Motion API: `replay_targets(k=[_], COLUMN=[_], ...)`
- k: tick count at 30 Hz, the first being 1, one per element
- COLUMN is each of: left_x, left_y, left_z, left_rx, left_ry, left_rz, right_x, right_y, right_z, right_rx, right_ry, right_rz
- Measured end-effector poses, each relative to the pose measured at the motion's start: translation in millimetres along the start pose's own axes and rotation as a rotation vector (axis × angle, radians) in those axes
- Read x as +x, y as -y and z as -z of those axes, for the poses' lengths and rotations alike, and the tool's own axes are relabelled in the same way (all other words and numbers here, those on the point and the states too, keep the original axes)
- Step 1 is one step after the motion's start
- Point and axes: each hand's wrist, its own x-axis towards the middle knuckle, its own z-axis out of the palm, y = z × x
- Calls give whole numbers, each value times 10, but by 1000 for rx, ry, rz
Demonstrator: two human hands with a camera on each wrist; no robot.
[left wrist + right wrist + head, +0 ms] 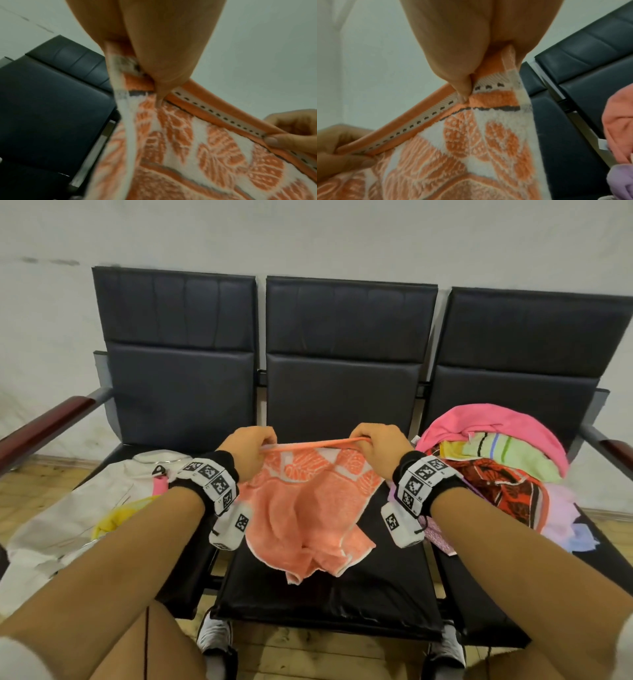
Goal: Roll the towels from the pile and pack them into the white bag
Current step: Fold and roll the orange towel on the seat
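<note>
Towel [308, 508] hung soft and light, sagging onto the seat [325, 601]; left hand [248, 451] and right hand [380, 450] each pinched a top corner, a sound hold

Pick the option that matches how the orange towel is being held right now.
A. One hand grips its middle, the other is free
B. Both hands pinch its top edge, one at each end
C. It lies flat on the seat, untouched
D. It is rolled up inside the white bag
B: the left hand and right hand each pinch an end of the orange towel's top edge, stretched between them above the middle seat.
</note>
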Motion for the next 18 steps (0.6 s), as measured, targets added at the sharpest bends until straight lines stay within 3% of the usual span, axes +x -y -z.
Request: replay_targets(k=[3,7,11,15,18], left_x=[7,42,164,345,521], left_y=[62,125,82,1,-96], left_z=[151,353,444,468,495], left_rx=[33,-11,6,-128,-307], left_ry=[8,18,4,-100,-251], left_rz=[31,14,32,127,168], right_x=[-19,-12,94,292,508], right_y=[-125,-294,-349,-275,-195], right_z=[153,269,329,409,466], right_rx=[1,-57,-102,-35,135], right_ry=[-41,17,-8,-51,-184], right_rz=[-19,-62,-188,-262,-331])
